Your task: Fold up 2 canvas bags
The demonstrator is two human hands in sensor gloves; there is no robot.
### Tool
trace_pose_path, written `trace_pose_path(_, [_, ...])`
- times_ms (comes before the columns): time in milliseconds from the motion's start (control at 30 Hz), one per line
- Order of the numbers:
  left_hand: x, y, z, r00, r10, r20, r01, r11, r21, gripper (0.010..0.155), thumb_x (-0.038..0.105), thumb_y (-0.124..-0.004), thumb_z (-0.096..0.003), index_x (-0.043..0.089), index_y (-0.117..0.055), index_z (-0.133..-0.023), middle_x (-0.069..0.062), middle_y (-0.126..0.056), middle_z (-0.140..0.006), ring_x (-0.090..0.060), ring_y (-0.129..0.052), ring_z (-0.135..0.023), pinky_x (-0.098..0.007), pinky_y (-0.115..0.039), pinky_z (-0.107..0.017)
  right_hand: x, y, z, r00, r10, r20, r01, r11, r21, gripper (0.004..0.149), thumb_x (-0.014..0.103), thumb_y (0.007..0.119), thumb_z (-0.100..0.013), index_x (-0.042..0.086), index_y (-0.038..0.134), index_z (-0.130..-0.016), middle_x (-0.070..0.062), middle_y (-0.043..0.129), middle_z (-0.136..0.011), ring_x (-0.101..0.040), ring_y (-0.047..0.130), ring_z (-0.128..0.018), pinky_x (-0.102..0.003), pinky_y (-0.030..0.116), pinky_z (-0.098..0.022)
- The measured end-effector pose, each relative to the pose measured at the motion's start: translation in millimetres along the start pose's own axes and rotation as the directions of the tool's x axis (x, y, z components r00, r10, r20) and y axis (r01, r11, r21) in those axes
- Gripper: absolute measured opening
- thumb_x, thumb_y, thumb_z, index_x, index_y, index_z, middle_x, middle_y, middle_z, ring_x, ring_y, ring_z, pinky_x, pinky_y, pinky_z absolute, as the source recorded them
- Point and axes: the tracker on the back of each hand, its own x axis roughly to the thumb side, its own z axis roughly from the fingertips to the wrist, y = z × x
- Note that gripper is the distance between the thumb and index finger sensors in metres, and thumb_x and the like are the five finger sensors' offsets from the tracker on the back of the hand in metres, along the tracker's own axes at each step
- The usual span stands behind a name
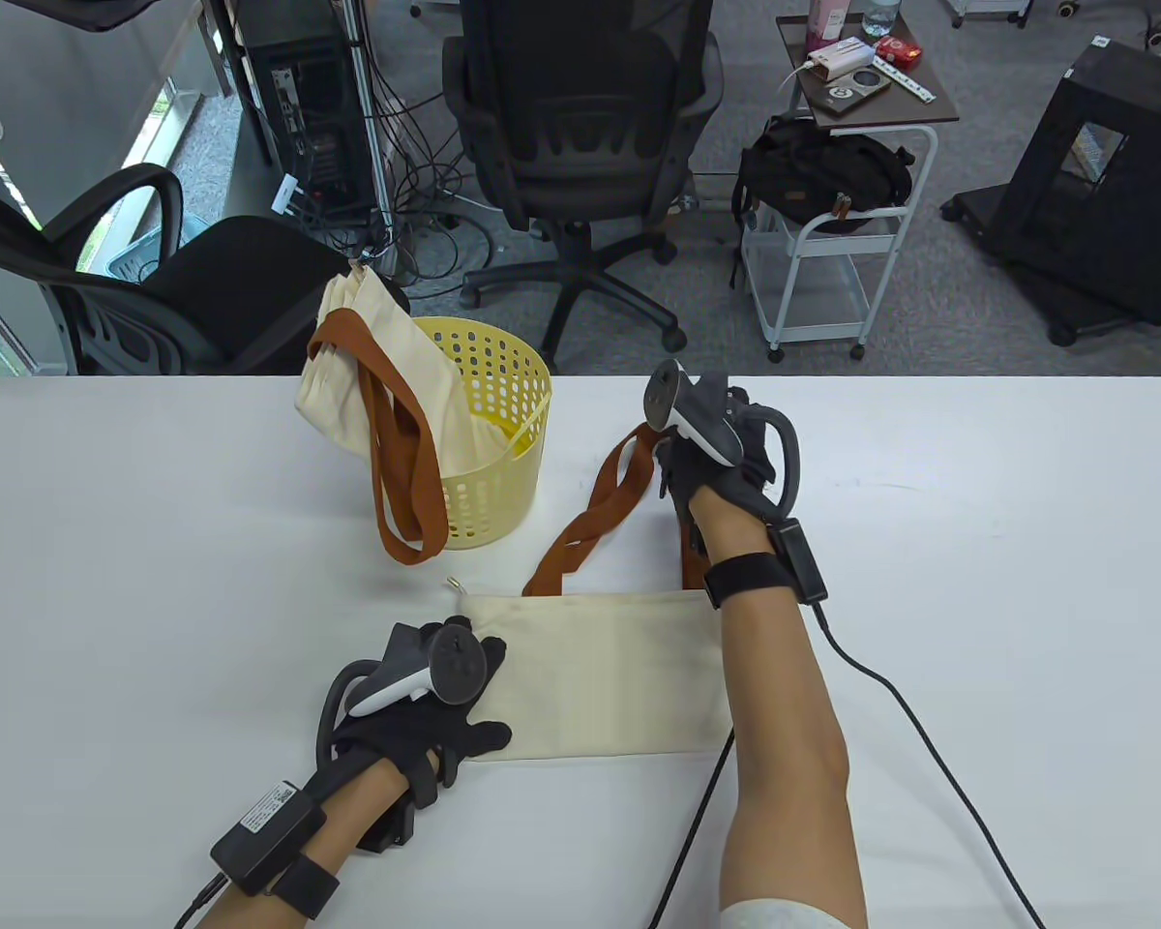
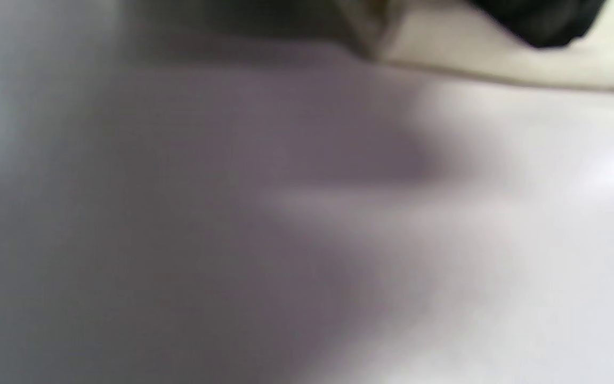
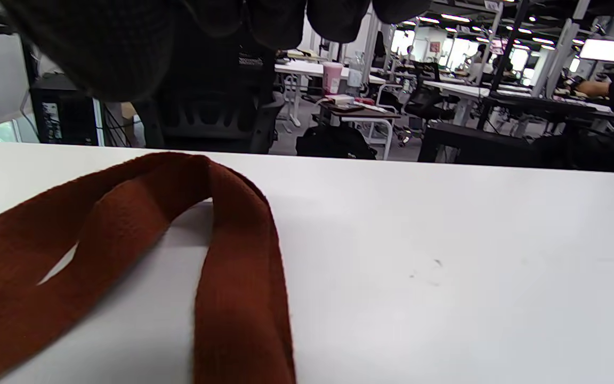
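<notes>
One canvas bag lay flat, my left hand pressing its edge, fingers spread. My right hand reached its brown handles; grip indeterminate. Next: tuck handles inward. The second bag waited in the yellow basket.

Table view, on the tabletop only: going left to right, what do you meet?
Canvas bag draped over the basket → yellow basket → left hand → flat canvas bag → right hand.

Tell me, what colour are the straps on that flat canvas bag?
Rusty brown straps, clearest in the right wrist view.
</notes>
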Motion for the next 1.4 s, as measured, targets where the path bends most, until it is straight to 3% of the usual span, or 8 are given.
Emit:
trace_pose_path(233, [-1.2,-1.4,-0.7,1.000,0.011,0.009,-0.011,1.000,-0.003,0.089,0.059,-0.074,-0.0373,0.040,-0.017,-0.104,-0.003,0.005,-0.110,-0.036,-0.001,-0.109,-0.062,-0.012,-0.077,24.5,31.9,-41.1,0.999,0.035,-0.009,-0.034,0.996,0.086,0.071,0.038,0.087,-0.046,0.034,0.049,-0.106,0.000,0.045,-0.118,-0.031,0.045,-0.111,-0.053,0.043,-0.083])
trace_pose_path(533, [-2.4,-3.0,-1.4,1.000,0.014,0.018,-0.014,1.000,-0.005,0.089,0.060,-0.072,-0.0378,0.040,-0.016,-0.104,-0.003,0.006,-0.110,-0.035,0.000,-0.109,-0.062,-0.010,-0.077,36.0,63.3,-66.7,0.996,0.088,-0.027,-0.080,0.973,0.217,0.075,0.036,0.088,-0.046,0.043,0.044,-0.106,0.005,0.038,-0.121,-0.031,0.036,-0.114,-0.055,0.038,-0.085])
trace_pose_path(600, [-2.0,-3.0,-1.5,1.000,0.016,0.019,-0.016,1.000,-0.012,0.088,0.060,-0.072,-0.0385,0.040,-0.015,-0.104,-0.003,0.007,-0.109,-0.036,0.001,-0.108,-0.062,-0.010,-0.076,36.3,64.9,-69.2,0.999,0.040,-0.019,-0.035,0.973,0.226,0.070,0.033,0.087,-0.047,0.043,0.049,-0.105,0.004,0.040,-0.121,-0.031,0.037,-0.114,-0.056,0.039,-0.085])
trace_pose_path(733, [-2.0,-3.1,-1.4,1.000,0.017,0.020,-0.017,1.000,-0.015,0.088,0.060,-0.072,-0.0384,0.040,-0.015,-0.103,-0.003,0.008,-0.109,-0.036,0.002,-0.108,-0.062,-0.009,-0.076,36.9,65.9,-70.7,0.999,0.029,-0.022,-0.024,0.983,0.181,0.059,0.031,0.088,-0.047,0.039,0.063,-0.100,0.004,0.058,-0.115,-0.029,0.053,-0.111,-0.056,0.047,-0.083])
trace_pose_path(833, [-1.9,-3.2,-1.3,1.000,0.016,0.021,-0.016,1.000,-0.015,0.089,0.060,-0.072,-0.0384,0.040,-0.015,-0.103,-0.003,0.008,-0.109,-0.035,0.002,-0.108,-0.062,-0.009,-0.076,37.4,69.2,-69.9,0.998,0.061,0.000,-0.061,0.997,0.055,0.045,0.033,0.089,-0.046,0.036,0.077,-0.089,0.006,0.078,-0.099,-0.024,0.076,-0.097,-0.052,0.059,-0.078])
trace_pose_path(1000, [-2.4,-3.9,-1.1,1.000,0.010,0.018,-0.010,1.000,-0.015,0.088,0.061,-0.071,-0.0385,0.041,-0.014,-0.103,-0.002,0.008,-0.109,-0.035,0.002,-0.108,-0.061,-0.009,-0.077,31.0,64.2,-71.3,0.996,0.085,0.018,-0.086,0.996,0.031,0.042,0.035,0.090,-0.043,0.033,0.082,-0.085,0.003,0.092,-0.083,-0.021,0.094,-0.077,-0.050,0.073,-0.068])
trace_pose_path(1233, [-3.0,-4.6,-0.8,1.000,0.012,0.019,-0.012,1.000,-0.015,0.088,0.061,-0.070,-0.0385,0.041,-0.013,-0.103,-0.002,0.009,-0.109,-0.034,0.003,-0.108,-0.060,-0.008,-0.076,15.4,31.4,-39.7,0.992,-0.024,0.120,0.027,0.999,-0.030,0.042,0.035,0.091,-0.042,0.030,0.084,-0.083,0.001,0.096,-0.077,-0.022,0.099,-0.069,-0.050,0.079,-0.061])
trace_pose_path(1400, [-3.4,-5.3,-0.4,1.000,0.010,0.020,-0.010,1.000,-0.008,0.088,0.062,-0.069,-0.0385,0.041,-0.013,-0.103,-0.002,0.009,-0.109,-0.034,0.003,-0.108,-0.060,-0.008,-0.077,-2.2,3.9,15.9,0.946,-0.178,0.270,0.195,0.980,-0.035,0.042,0.035,0.090,-0.041,0.030,0.085,-0.082,0.001,0.097,-0.076,-0.022,0.100,-0.067,-0.050,0.080,-0.059])
